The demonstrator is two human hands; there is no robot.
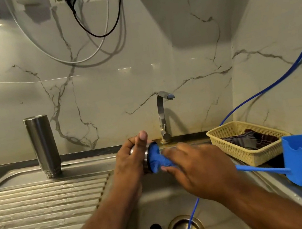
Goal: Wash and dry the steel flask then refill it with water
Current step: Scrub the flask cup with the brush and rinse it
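Your left hand [131, 158] grips the cap [146, 155], right hand [200, 168] pinches blue cloth [155, 160] into it; steel flask [43, 145] stands upright far left, nearer your left.

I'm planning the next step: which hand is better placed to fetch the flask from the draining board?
Probably the left hand: the flask stands on its side, though it must first put down the steel cap. The right hand holds the blue cloth.
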